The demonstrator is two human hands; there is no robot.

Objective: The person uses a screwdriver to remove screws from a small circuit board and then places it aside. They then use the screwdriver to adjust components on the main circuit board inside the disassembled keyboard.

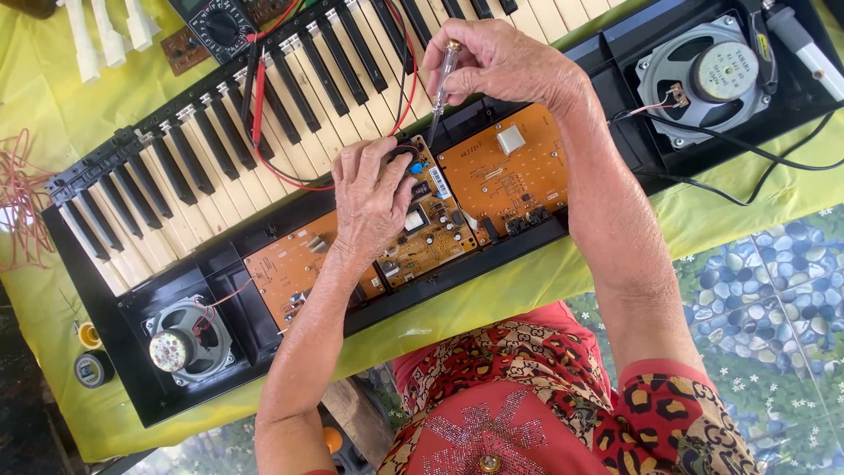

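Observation:
An opened electronic keyboard point(264, 114) lies diagonally on a yellow-green cloth, its orange circuit boards point(505, 171) exposed. My right hand point(501, 62) pinches a slim clear-handled screwdriver point(442, 84) upright, its tip down near the edge of the middle board. My left hand point(369, 189) rests flat on the middle circuit board point(422, 229), fingers touching a dark part beside the screwdriver tip.
Round speakers sit at the case's two ends point(180, 343) point(703, 79). A multimeter point(220, 26) with red and black leads lies over the keys. Loose white keys point(105, 31) at top left, tape rolls point(92, 368) at lower left, a soldering iron point(804, 44) at top right.

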